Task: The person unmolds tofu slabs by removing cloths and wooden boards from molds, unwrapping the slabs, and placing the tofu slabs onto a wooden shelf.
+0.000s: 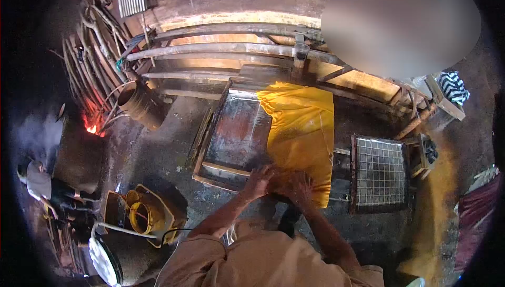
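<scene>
A bright yellow cloth (304,129) is draped over the right half of a shallow wooden-framed tray (216,171), its far left edge bunched into folds. My left hand (260,180) is at the cloth's near left corner, fingers closed on its edge above the tray's near rim. Close beside it, my right hand (300,189) grips the near part of the same cloth, though shadow partly hides the fingertips. The tray's left half is uncovered and shows a dark, wet-looking, streaked surface.
A wire-grid frame (380,174) stands to the right. At left are a rusty drum (141,103), a yellow bucket (141,217), a lidded barrel (102,260), glowing embers (92,129) and another person (39,182) bending. Horizontal poles (221,50) run behind the tray.
</scene>
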The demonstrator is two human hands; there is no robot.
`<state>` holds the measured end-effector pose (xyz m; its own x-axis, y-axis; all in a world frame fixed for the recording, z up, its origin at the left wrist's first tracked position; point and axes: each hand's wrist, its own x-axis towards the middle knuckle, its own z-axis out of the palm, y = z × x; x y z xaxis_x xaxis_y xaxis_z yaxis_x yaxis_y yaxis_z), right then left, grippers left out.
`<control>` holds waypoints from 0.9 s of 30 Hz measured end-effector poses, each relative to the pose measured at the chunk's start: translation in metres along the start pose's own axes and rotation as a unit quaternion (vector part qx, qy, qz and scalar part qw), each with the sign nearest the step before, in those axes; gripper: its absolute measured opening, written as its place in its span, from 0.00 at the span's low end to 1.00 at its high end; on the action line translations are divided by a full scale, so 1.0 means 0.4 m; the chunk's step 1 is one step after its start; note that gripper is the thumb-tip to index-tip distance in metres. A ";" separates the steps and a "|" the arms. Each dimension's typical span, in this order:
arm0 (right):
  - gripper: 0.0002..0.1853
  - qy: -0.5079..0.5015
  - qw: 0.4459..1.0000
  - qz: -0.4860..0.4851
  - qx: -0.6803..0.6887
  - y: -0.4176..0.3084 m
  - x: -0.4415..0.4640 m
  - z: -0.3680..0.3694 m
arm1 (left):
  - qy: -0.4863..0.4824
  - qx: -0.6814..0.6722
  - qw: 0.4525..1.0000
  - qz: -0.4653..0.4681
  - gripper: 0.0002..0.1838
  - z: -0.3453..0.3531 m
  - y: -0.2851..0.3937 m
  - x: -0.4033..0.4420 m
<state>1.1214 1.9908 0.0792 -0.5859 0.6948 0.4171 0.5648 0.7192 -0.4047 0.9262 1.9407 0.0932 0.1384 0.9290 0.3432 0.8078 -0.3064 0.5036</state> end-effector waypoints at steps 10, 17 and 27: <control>0.23 -0.032 0.999 0.037 -0.014 -0.018 0.005 0.093 | 0.019 0.041 0.994 0.098 0.14 0.190 -0.187 -0.065; 0.25 -0.071 0.995 0.013 -0.062 0.018 -0.009 0.128 | 0.037 0.008 0.991 0.126 0.13 0.146 -0.168 -0.048; 0.12 -0.006 0.994 -0.084 -0.065 0.032 -0.014 0.144 | -0.015 0.056 0.982 0.178 0.15 0.117 -0.154 -0.034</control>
<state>1.0985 1.9961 0.0248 -0.6841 0.5658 0.4603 0.5287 0.8194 -0.2215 0.9014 1.9566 0.0204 0.4387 0.7732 0.4579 0.7631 -0.5897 0.2645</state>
